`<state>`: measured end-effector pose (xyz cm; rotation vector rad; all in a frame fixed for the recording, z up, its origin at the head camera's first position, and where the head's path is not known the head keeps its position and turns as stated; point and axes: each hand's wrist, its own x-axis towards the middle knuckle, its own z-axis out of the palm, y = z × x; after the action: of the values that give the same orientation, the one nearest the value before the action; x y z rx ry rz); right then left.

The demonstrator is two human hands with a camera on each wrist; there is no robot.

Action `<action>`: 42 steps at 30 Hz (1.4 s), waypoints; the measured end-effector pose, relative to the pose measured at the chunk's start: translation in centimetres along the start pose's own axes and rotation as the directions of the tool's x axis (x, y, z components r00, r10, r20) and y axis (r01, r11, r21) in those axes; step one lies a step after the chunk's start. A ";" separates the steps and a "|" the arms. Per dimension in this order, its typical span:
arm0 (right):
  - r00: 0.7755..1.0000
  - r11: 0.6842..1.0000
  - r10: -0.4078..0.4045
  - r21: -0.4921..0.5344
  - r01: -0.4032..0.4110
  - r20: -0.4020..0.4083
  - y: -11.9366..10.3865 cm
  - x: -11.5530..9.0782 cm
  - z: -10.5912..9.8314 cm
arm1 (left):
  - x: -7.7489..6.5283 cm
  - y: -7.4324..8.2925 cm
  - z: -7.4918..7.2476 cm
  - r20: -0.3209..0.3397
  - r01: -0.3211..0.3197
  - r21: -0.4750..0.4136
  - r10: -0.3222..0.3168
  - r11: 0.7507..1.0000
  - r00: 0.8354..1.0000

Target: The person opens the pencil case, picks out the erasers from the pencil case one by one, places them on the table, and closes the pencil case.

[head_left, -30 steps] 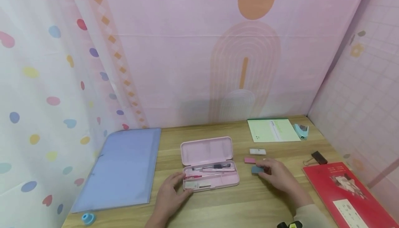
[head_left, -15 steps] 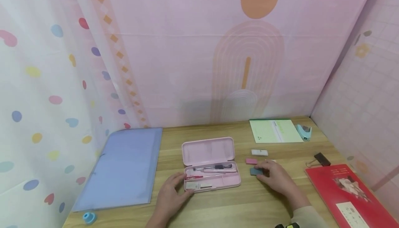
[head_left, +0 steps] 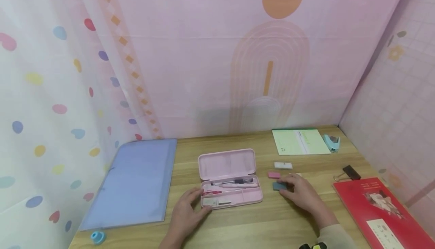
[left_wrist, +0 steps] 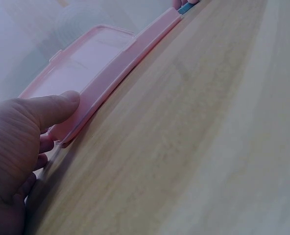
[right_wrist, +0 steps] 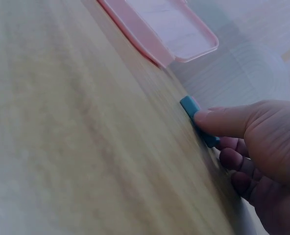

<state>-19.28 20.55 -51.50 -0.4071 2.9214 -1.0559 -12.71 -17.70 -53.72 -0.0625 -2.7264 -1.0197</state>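
Note:
An open pink pencil case [head_left: 227, 164] lies on the table with its lid tipped back. Inside are a black-ended pen [head_left: 242, 181], a red pen [head_left: 211, 193] and a small whitish box [head_left: 209, 202]. My left hand [head_left: 185, 213] holds the case's left end, thumb on the front wall [left_wrist: 88, 105] and fingers around the end. To the right of the case, my right hand [head_left: 302, 194] pinches a blue-green eraser [right_wrist: 189, 104] between thumb and fingers, low at the tabletop. A pink eraser [head_left: 274, 175] and a white eraser [head_left: 283, 165] lie just beyond that hand.
A blue folder [head_left: 132, 184] covers the left side, with a small blue round object [head_left: 97, 237] near its front. Right and back are a green notebook [head_left: 289, 143], a light-blue tape dispenser [head_left: 331, 143], a black binder clip [head_left: 351, 172] and a red book [head_left: 374, 200].
My right hand has drawn the blue-green eraser slightly to the left, toward the pencil case. My left hand stays at the case's left end. The head view has shifted a little.

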 end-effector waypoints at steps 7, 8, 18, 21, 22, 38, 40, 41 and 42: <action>0.998 0.999 -0.033 0.041 0.035 -0.052 -2.3 -0.4 -0.7 | 0.4 0.0 -0.1 0.011 -0.013 -0.013 0.013 1.000 1.000; 0.997 0.997 -0.059 0.048 0.061 -0.052 -3.0 -0.4 -0.5 | 0.4 0.0 -0.1 0.011 -0.015 -0.016 0.015 1.000 1.000; 0.932 0.940 -0.341 0.029 0.340 0.123 -10.4 1.1 5.3 | 0.6 -0.3 -0.3 0.015 -0.021 -0.011 0.021 1.000 1.000; 0.925 0.936 -0.349 0.005 0.352 0.153 -11.3 1.8 6.9 | 0.6 -0.4 -0.1 0.015 -0.023 -0.017 0.023 1.000 1.000; 0.924 0.935 -0.350 0.003 0.354 0.157 -11.4 2.0 7.3 | 0.6 -0.4 0.0 0.014 -0.025 -0.019 0.025 1.000 1.000; 0.905 0.902 -0.378 -0.142 0.407 0.193 -12.2 2.9 8.3 | 0.3 -0.2 0.1 0.014 -0.018 -0.011 0.018 1.000 1.000; 0.899 0.897 -0.375 -0.155 0.413 0.226 -12.5 2.9 8.1 | 0.2 -0.3 0.0 0.014 -0.014 -0.011 0.015 1.000 1.000; 0.896 0.895 -0.374 -0.160 0.417 0.241 -12.6 2.9 8.1 | 0.2 -0.3 0.0 0.015 -0.011 -0.010 0.011 1.000 1.000; 0.891 0.890 -0.378 -0.165 0.424 0.251 -12.7 2.9 8.0 | 0.2 -0.4 0.0 0.017 -0.012 -0.012 0.012 1.000 1.000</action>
<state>-18.26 5.42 -49.47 -1.1027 2.8242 -0.6570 -12.92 -17.96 -53.95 -0.0893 -2.7318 -1.0365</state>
